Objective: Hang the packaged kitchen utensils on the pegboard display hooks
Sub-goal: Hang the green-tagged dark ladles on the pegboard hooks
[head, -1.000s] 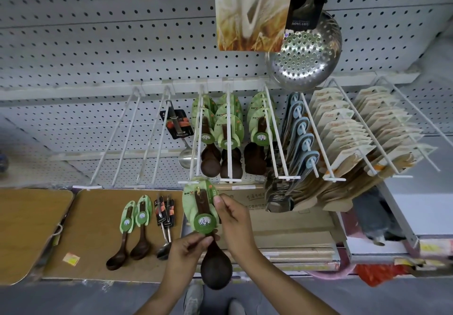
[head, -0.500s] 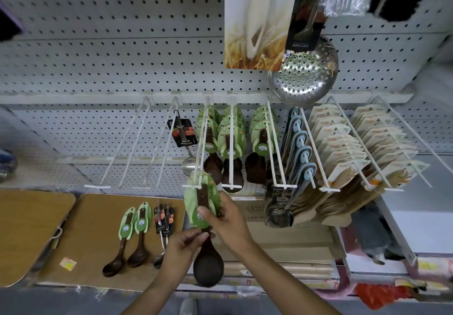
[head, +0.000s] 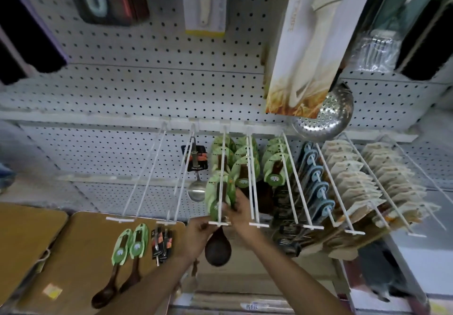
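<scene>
A green-carded wooden spoon (head: 219, 200) is gripped at its card by the right hand (head: 241, 213) and slid along the hook (head: 221, 179) — the left hand (head: 199, 232), just below, pinches the handle so the dark bowl hangs plumb.

Dark, smooth, glossy wood on the spoon (head: 217, 251) bowl; matt green printed card (head: 219, 198) on its handle. White-coated metal wire for the display hooks (head: 221, 179). White-painted, matt, perforated sheet for the pegboard (head: 137, 89). Polished, perforated steel on the skimmer (head: 326, 116); bright metal on the small ladle (head: 196, 190). Matt, wood-grain brown on the table top (head: 81, 246). Pale beige card on the packets (head: 353, 179) at right. Clear, crinkled plastic wrap (head: 375, 49) at upper right.
</scene>
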`<state>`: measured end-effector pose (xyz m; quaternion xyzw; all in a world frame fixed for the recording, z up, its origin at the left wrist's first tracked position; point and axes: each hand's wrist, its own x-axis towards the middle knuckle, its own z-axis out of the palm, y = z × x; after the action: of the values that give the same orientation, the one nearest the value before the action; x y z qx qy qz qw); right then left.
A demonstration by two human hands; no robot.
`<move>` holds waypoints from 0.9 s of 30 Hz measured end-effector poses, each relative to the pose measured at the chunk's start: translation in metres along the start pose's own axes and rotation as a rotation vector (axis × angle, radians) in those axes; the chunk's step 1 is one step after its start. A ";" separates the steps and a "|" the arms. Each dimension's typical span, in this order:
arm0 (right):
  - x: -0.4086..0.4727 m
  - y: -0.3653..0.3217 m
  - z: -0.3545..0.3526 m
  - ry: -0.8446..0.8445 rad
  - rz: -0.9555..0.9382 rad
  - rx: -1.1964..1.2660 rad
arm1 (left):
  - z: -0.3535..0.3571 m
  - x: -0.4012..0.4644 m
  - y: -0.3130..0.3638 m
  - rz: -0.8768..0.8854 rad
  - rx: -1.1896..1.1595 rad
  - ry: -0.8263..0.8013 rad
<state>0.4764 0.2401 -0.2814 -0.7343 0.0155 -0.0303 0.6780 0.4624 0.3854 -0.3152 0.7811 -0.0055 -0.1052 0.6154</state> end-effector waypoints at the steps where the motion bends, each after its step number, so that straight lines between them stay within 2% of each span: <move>1: 0.005 -0.002 0.000 0.016 -0.016 -0.007 | 0.002 0.007 0.002 -0.003 -0.018 -0.007; 5: 0.023 0.000 0.003 0.067 -0.003 -0.057 | 0.003 0.030 0.003 -0.026 -0.110 -0.007; 10: 0.030 0.000 0.003 0.084 0.008 -0.132 | -0.006 0.043 -0.001 -0.117 -0.011 -0.094; 16: 0.036 -0.005 0.006 0.064 0.006 -0.100 | 0.000 0.047 0.003 -0.178 -0.100 -0.051; 20: 0.034 0.000 0.009 0.117 0.071 -0.112 | -0.001 0.040 0.010 -0.134 -0.165 -0.022; 24: 0.012 0.016 0.002 0.194 0.205 -0.010 | -0.011 0.026 -0.013 -0.056 -0.048 0.017; 26: -0.008 0.022 -0.006 0.142 0.178 -0.076 | -0.020 0.017 -0.031 -0.015 0.110 0.038; 27: -0.018 0.024 -0.011 0.076 0.139 -0.187 | -0.026 0.012 -0.037 0.025 0.204 0.039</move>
<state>0.4586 0.2287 -0.3048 -0.7896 0.0949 -0.0095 0.6061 0.4741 0.4174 -0.3471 0.8414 -0.0138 -0.0813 0.5340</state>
